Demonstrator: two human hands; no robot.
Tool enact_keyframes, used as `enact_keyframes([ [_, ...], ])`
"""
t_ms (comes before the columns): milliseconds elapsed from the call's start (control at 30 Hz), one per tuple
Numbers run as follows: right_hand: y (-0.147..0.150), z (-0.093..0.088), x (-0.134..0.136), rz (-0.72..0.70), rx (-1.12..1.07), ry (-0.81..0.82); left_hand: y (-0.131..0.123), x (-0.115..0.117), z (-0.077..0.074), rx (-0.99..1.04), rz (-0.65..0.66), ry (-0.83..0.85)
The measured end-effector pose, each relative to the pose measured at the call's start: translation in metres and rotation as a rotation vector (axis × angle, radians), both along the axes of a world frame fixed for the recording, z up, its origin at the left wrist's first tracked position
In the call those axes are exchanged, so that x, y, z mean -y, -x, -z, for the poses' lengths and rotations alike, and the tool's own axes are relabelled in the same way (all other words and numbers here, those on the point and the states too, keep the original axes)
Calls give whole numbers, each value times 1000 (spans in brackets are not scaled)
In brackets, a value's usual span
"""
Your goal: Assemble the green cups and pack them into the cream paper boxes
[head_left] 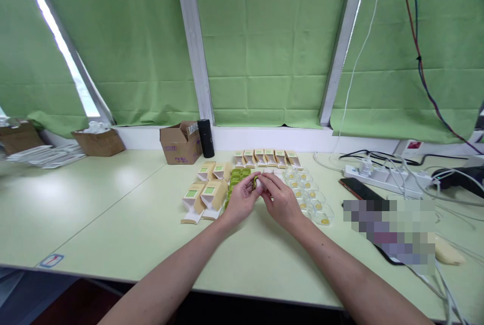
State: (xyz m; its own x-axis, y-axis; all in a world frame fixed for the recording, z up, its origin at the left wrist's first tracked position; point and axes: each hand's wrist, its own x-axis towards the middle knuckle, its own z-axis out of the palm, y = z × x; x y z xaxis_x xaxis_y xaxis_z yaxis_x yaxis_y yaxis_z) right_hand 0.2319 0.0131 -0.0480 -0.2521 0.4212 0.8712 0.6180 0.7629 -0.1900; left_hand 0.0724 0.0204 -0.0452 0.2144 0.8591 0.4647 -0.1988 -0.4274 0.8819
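Note:
My left hand [242, 198] and my right hand [280, 197] meet above the middle of the table, fingers pinched around a small green-and-white piece [256, 182]. Its exact kind is too small to make out. Behind and beside my left hand are rows of small green containers [235, 178], partly hidden by the hand. To the right of my right hand stand rows of clear plastic cups [312, 195], each with a yellowish spot at its bottom. Left of the green containers, open cardboard boxes [215, 194] with green squares on them stand in two rows.
More small open boxes [269, 157] line up at the back. A larger carton [181, 143] and a black bottle [206, 138] stand by the wall. On the right lie a power strip [385, 180], cables, and a phone [365, 193].

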Motion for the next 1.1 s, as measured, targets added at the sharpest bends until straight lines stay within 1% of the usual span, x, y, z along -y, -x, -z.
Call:
enact_keyframes([
  [133, -1, -1, 2, -70, -29, 93, 1, 1, -2, -4, 6, 44],
  [333, -1, 0, 2, -93, -108, 150, 3, 4, -7, 8, 25, 82],
  [400, -1, 1, 0, -102, -159, 193, 4, 5, -8, 13, 50, 85],
  [467, -1, 0, -1, -117, -255, 279, 5, 7, -9, 5, 48, 84],
  [500, 0, -1, -2, -133, -320, 335, 6, 7, -10, -6, 27, 75],
  [567, 1, -3, -3, -189, -473, 457, 9, 8, -10, -45, -55, 29],
  [667, 3, -8, -4, -333, -708, 626, 13, 9, -12, -140, -198, -84],
  [800, 4, -15, -4, -505, -956, 798, 15, 11, -14, -268, -327, -227],
  [900, 5, -18, -3, -588, -1069, 901, 14, 13, -15, -343, -393, -291],
  [967, 4, -18, -2, -640, -1124, 944, 12, 12, -16, -356, -422, -324],
  [1100, 4, -17, 0, -717, -1157, 1030, 8, 10, -23, -420, -463, -392],
])
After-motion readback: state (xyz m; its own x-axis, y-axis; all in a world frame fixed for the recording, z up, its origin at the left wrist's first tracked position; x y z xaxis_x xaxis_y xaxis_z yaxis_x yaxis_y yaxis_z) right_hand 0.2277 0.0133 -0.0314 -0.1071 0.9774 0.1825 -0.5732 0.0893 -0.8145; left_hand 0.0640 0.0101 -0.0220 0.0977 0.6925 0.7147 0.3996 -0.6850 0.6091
